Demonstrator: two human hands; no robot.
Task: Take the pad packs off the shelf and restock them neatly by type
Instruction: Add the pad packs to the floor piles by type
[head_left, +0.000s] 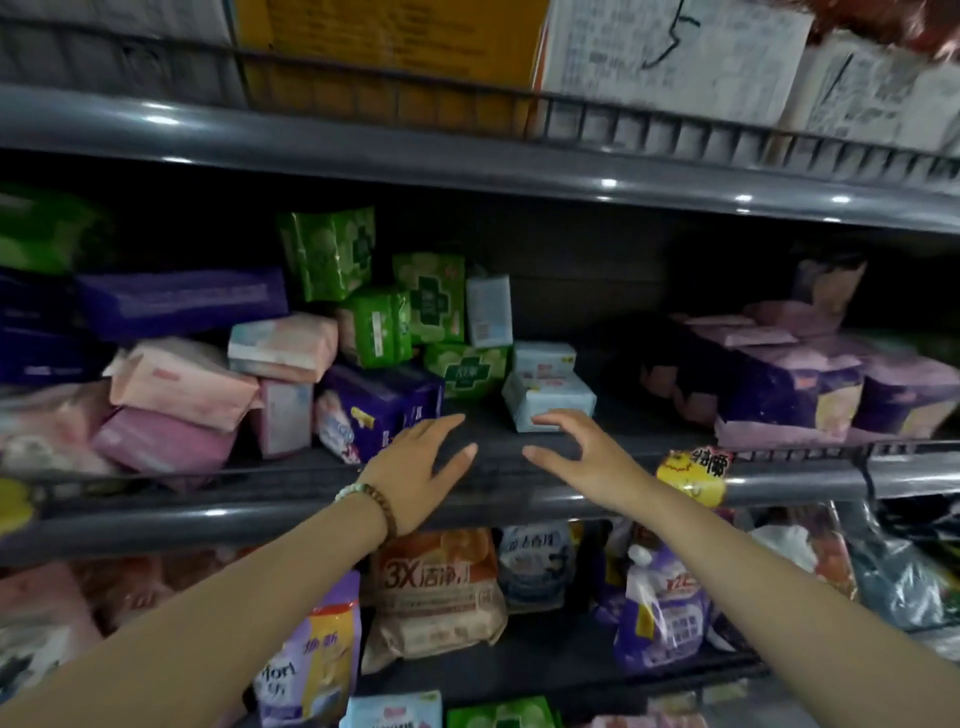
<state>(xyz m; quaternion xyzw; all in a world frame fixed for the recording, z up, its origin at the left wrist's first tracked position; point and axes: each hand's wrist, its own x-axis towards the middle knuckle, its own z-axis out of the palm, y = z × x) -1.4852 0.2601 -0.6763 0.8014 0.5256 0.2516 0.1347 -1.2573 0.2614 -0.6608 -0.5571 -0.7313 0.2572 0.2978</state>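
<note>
Pad packs lie jumbled on the middle shelf (498, 447). Green packs (374, 327) are stacked at the centre back, pink packs (182, 384) lean at the left, and a dark purple pack (374, 405) stands in front. Two pale blue packs (550, 400) are stacked at centre right, with purple packs (789, 395) further right. My left hand (415, 473) hovers open over the shelf's front edge beside the dark purple pack. My right hand (582, 452) is open too, its fingertips close to the lower pale blue pack. Neither hand holds anything.
Cardboard boxes (670, 52) sit on the top shelf behind a wire rail. The shelf below holds detergent refill bags (441, 587). A yellow price tag (693, 475) hangs on the shelf's front rail at the right.
</note>
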